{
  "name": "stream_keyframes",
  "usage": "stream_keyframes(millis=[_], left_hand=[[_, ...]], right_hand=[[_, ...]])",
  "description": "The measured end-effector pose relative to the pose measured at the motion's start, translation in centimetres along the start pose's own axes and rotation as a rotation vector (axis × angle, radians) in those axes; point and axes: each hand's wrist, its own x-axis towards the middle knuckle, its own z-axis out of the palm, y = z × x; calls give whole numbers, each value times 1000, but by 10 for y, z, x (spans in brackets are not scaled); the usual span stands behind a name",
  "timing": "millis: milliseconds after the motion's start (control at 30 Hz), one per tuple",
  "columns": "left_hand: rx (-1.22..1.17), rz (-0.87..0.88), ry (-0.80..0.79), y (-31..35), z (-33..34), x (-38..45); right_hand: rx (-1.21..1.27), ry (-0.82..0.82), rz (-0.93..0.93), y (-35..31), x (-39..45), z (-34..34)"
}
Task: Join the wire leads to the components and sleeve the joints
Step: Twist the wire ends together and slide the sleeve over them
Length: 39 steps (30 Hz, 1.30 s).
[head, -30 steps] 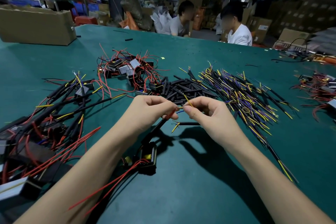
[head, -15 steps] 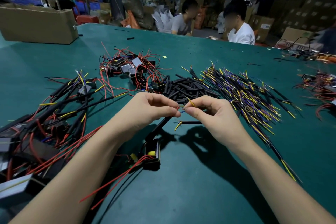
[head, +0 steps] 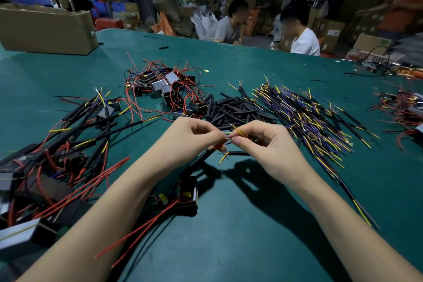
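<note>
My left hand (head: 194, 136) and my right hand (head: 263, 142) meet fingertip to fingertip above the green table (head: 251, 224). The left pinches a red lead end, and the right pinches a yellow wire lead (head: 239, 131). Below them hangs a black sleeve tube (head: 201, 159) that runs down to a small black component (head: 188, 197) lying on the table, with red wires (head: 142, 228) trailing from it. A second yellow-tipped black lead (head: 229, 155) lies under my hands.
Sleeved finished pieces (head: 75, 135) pile at the left. Unjoined components with red wires (head: 164, 89) lie behind, loose black sleeves (head: 233, 110) in the middle, yellow and purple leads (head: 309, 117) at the right. A cardboard box (head: 45, 30) stands far left. Two people sit beyond the table.
My hands stay pinched together at the same spot; fingers have shifted slightly on the wire ends. The view has tilted a little.
</note>
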Motion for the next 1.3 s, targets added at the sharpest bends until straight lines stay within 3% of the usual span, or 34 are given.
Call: stream_keyframes(millis=[200, 667, 1033, 1300], left_hand=[[-2, -38, 56, -1, 3, 2], [-8, -66, -7, 1, 1, 0], [-27, -55, 35, 3, 3, 0], [66, -49, 104, 2, 7, -1]], right_hand=[[-28, 11, -6, 1, 1, 2], [-104, 33, -92, 1, 0, 2], [-209, 58, -172, -1, 0, 4], [-494, 30, -311, -3, -1, 4]])
